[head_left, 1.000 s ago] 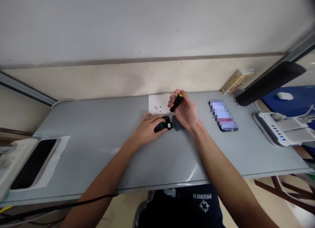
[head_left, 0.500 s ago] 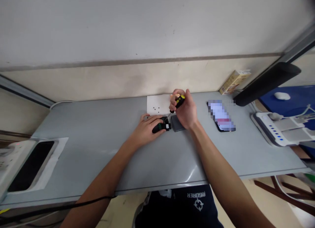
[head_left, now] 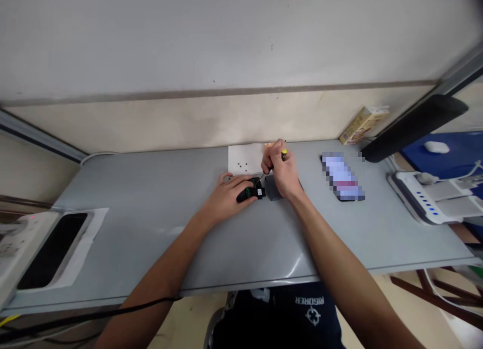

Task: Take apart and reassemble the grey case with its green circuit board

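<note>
Starting left: still pinning the black device [head_left: 253, 192] to the table [head_left: 143, 198] with the left hand [head_left: 226, 194], thumb and fingers closed about it, no shift there. Beyond, on the white paper [head_left: 234, 156], small dark bits [head_left: 246, 164], lying as before. Then into the device at a slant with the screwdriver [head_left: 284, 154], exact contact too small to tell. And over to the right hand [head_left: 287, 170]: a change! Just rolled inward, palm hidden now, clenched firmly round the handle; probably a twist of the driver, with the device kept steady for it.

Back left for the edges: past the dark-screened phone [head_left: 53, 251], a generous stretch of table for sliding. Behind the paper, hard against the wall [head_left: 169, 122]. Just right of the device, a grey block [head_left: 272, 189], tight for lowering the wrist. Further along, elbow room before the lit phone [head_left: 341, 178], then the charging strip [head_left: 418, 198]. Toward the body, ample depth to the front edge.
</note>
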`<state>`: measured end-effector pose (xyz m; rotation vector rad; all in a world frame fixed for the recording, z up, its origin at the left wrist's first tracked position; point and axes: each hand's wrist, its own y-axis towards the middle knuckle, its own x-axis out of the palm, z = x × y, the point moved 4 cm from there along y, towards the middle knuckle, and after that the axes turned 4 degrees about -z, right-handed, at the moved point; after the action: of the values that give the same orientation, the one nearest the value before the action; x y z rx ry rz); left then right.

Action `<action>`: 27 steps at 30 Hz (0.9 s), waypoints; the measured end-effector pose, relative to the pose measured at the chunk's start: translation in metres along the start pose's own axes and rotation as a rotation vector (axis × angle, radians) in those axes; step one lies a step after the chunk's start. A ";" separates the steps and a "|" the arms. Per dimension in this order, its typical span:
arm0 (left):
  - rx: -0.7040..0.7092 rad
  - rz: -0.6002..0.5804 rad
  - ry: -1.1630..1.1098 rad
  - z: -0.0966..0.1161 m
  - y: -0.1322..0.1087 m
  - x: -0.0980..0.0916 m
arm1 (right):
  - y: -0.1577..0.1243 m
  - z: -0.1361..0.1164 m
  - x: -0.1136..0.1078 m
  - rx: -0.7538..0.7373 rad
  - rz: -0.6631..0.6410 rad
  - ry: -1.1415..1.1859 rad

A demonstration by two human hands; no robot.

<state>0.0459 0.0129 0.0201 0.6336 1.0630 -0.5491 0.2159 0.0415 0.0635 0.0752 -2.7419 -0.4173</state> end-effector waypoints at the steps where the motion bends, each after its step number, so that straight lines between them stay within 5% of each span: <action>1: -0.002 0.002 0.003 0.000 0.000 0.000 | 0.001 0.000 0.001 0.015 -0.012 0.033; 6: -0.006 0.006 0.006 -0.001 0.001 0.000 | 0.001 0.000 0.001 0.103 -0.058 0.088; 13: 0.002 0.006 -0.003 -0.001 0.001 -0.001 | 0.001 0.001 -0.010 0.048 0.084 -0.011; 27: -0.006 0.004 -0.007 0.001 0.000 -0.001 | -0.001 -0.001 -0.007 0.088 0.023 0.085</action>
<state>0.0468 0.0123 0.0214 0.6286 1.0565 -0.5439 0.2223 0.0412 0.0617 0.0815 -2.6738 -0.2809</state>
